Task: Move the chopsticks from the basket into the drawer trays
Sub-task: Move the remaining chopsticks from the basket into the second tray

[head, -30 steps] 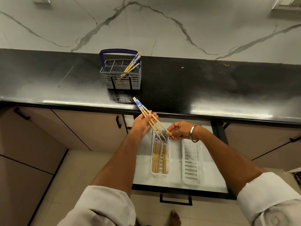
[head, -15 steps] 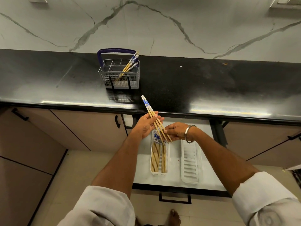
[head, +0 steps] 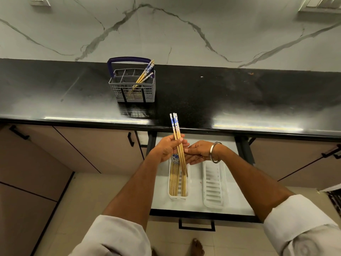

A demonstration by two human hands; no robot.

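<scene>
Left hand (head: pixel 167 148) gripping chopstick bundle (head: pixel 177 137) above open drawer (head: pixel 195 204); right hand (head: pixel 198 152) spread flat beside bundle. Left tray (head: pixel 178 197) holding chopsticks, right tray (head: pixel 214 185) lying bare. Basket (head: pixel 132 89) sitting on counter (head: pixel 221 100), few chopsticks leaning inside.

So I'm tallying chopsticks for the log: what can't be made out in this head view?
- Chopsticks in the basket: lower ends hidden by its mesh walls, count unsure.
- Left tray: its far end is covered by both hands.
- Right hand: whether its grip closes on the held chopsticks is unclear; the left hand holds them.
- Right tray: appears empty, top hidden by the wrist.
</scene>
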